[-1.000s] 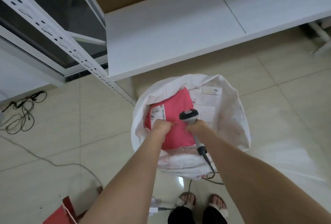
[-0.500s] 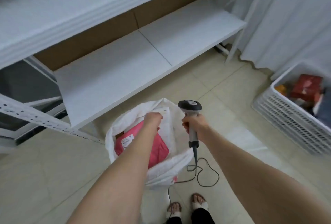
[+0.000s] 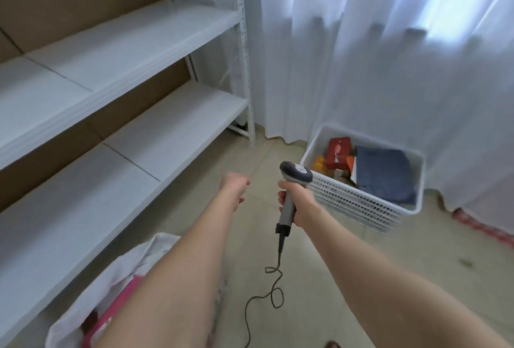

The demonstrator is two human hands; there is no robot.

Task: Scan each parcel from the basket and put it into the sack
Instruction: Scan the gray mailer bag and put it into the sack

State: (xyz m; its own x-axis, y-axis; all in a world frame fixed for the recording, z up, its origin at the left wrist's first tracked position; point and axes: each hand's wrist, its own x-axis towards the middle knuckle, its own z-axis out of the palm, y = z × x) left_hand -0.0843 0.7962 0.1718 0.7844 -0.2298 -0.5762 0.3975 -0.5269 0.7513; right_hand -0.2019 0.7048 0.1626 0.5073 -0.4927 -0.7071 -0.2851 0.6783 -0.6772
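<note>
Big white metal shelving [image 3: 125, 50] runs down the left. The white slatted plastic basket [image 3: 353, 203] sits far right with a dark blue parcel [image 3: 385, 178] and a red box [image 3: 338, 151] inside. The white sack [image 3: 80, 308] is near left and holds a pink parcel [image 3: 107, 320]. Right hand [image 3: 301, 203] fingers wrap the grey corded scanner [image 3: 294, 175]. Left hand [image 3: 233, 183] fingers are curled up, holding nothing.

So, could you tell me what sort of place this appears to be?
Probably a small parcel-handling stockroom: white metal shelving, a white basket of parcels on the tiled floor, and a corded barcode scanner gripped in the right hand.
</note>
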